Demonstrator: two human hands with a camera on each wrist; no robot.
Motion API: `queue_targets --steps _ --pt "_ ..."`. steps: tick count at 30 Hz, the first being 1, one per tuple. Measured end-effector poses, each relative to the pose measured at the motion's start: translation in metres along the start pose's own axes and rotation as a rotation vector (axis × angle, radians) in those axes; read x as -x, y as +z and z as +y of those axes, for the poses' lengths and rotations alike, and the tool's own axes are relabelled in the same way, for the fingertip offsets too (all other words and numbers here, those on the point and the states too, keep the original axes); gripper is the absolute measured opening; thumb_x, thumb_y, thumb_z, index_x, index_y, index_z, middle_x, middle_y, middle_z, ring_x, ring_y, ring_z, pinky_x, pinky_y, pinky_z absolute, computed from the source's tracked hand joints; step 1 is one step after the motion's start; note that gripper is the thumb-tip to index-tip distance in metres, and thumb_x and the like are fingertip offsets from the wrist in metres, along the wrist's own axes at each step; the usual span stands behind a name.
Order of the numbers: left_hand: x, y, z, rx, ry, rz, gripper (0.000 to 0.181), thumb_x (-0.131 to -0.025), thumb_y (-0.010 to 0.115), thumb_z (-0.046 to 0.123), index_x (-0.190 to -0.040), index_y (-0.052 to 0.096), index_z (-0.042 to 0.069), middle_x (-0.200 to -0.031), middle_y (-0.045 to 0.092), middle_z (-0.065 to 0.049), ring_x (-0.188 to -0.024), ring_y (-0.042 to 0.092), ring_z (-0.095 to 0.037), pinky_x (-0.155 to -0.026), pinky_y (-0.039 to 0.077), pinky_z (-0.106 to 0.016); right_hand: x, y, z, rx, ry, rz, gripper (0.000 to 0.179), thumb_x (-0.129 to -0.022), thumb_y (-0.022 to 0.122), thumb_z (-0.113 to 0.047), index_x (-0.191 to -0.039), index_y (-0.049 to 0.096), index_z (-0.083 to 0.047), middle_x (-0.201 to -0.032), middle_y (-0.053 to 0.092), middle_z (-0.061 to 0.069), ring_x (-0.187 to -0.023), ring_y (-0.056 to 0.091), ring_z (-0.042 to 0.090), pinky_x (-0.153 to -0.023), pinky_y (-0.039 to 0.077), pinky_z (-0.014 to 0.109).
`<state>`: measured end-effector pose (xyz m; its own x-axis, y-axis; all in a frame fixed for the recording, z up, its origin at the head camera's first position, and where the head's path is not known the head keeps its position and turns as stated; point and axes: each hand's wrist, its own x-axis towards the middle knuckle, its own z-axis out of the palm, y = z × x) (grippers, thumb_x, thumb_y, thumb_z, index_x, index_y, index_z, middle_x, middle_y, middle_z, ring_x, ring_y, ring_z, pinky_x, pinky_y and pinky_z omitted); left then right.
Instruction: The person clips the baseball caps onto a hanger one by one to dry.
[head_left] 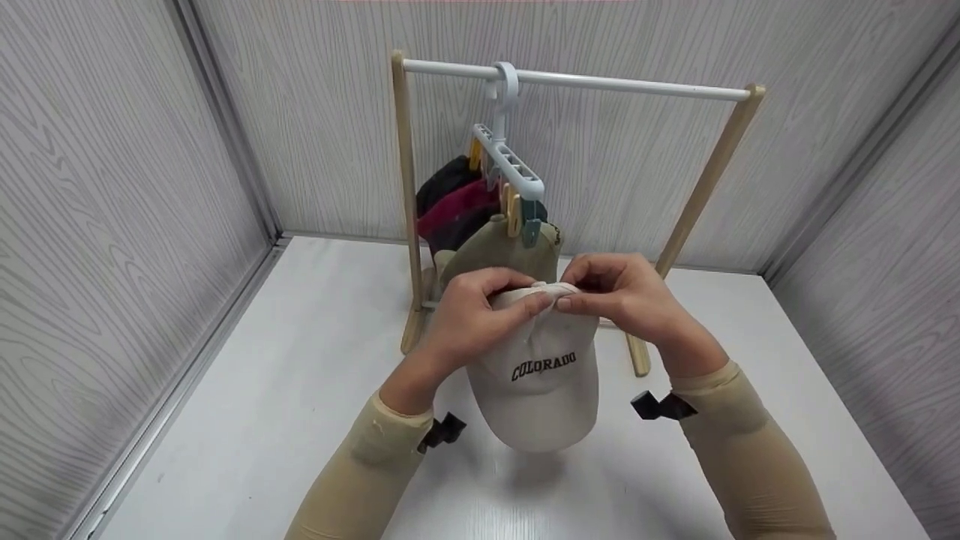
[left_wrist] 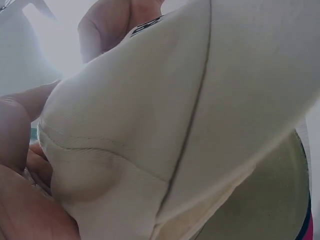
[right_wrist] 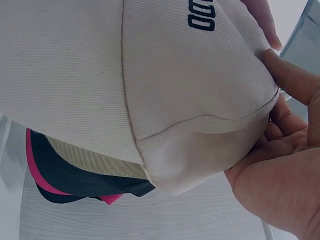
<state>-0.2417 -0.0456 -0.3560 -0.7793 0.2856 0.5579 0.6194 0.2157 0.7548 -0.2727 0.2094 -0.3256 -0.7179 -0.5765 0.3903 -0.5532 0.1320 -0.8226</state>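
Note:
A cream baseball cap (head_left: 544,405) lettered COLORADO hangs crown up, brim down, between both hands in the head view. My left hand (head_left: 472,319) pinches the crown's top from the left. From the right, my right hand (head_left: 626,296) pinches the same fold with thumb and fingers. In the left wrist view the cap (left_wrist: 130,100) covers most of the picture. The right wrist view shows the right hand (right_wrist: 285,150) at the crown's edge. Just behind it, an olive cap (head_left: 502,247) hangs from a clip hanger (head_left: 510,161) by a yellow clip (head_left: 513,215) and a dark green clip (head_left: 531,231).
The hanger hooks over the white bar (head_left: 630,85) of a wooden-legged rack (head_left: 709,180). Behind the olive cap hang a maroon cap (head_left: 457,206) and a black cap (head_left: 444,180). Grey wood-grain panels (head_left: 300,112) enclose the white table (head_left: 285,375).

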Motion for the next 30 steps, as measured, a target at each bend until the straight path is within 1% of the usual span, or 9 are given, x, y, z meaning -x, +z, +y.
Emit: queue_targets --steps 4,10,15,21,30 --pt "0.000 -0.007 0.000 0.022 -0.013 0.002 0.025 -0.101 0.085 0.030 -0.113 0.084 0.008 -0.108 0.080 -0.002 -0.096 0.072 -0.015 -0.084 0.062 -0.037 -0.006 0.003 -0.005 0.015 0.008 0.000 0.011 -0.094 0.084 0.004 -0.099 0.075 0.006 -0.090 0.071 0.003 -0.078 0.062 0.010 -0.069 0.055 0.026" --pt "-0.001 -0.015 0.002 0.044 -0.018 0.033 0.024 -0.101 0.085 0.032 -0.112 0.085 0.011 -0.106 0.080 0.003 -0.094 0.072 -0.014 -0.081 0.062 -0.036 -0.015 0.007 -0.012 0.024 0.002 -0.002 0.010 -0.095 0.085 0.001 -0.101 0.077 0.004 -0.091 0.071 0.004 -0.078 0.063 0.012 -0.070 0.056 0.027" --pt "-0.002 -0.020 0.003 0.052 0.002 0.060 0.022 -0.101 0.086 0.027 -0.113 0.085 0.009 -0.105 0.081 0.002 -0.094 0.071 -0.016 -0.079 0.061 -0.036 -0.020 0.009 -0.016 0.019 0.012 -0.008 0.011 -0.096 0.085 -0.002 -0.102 0.077 0.002 -0.091 0.070 0.006 -0.078 0.062 0.014 -0.069 0.055 0.028" --pt "-0.004 -0.025 0.005 0.062 0.023 0.086 0.021 -0.100 0.086 0.023 -0.113 0.084 0.006 -0.104 0.081 -0.002 -0.095 0.070 -0.018 -0.082 0.059 -0.035 -0.025 0.010 -0.021 0.018 0.036 -0.004 0.012 -0.096 0.086 -0.007 -0.103 0.078 0.000 -0.089 0.070 0.007 -0.077 0.060 0.015 -0.068 0.054 0.029" --pt "-0.006 -0.029 0.007 0.074 0.015 0.086 0.022 -0.100 0.086 0.021 -0.116 0.083 0.006 -0.107 0.079 -0.004 -0.095 0.070 -0.019 -0.085 0.060 -0.037 -0.030 0.010 -0.024 0.052 0.066 -0.004 0.015 -0.097 0.087 -0.010 -0.106 0.078 -0.001 -0.091 0.070 0.008 -0.078 0.060 0.017 -0.069 0.053 0.029"
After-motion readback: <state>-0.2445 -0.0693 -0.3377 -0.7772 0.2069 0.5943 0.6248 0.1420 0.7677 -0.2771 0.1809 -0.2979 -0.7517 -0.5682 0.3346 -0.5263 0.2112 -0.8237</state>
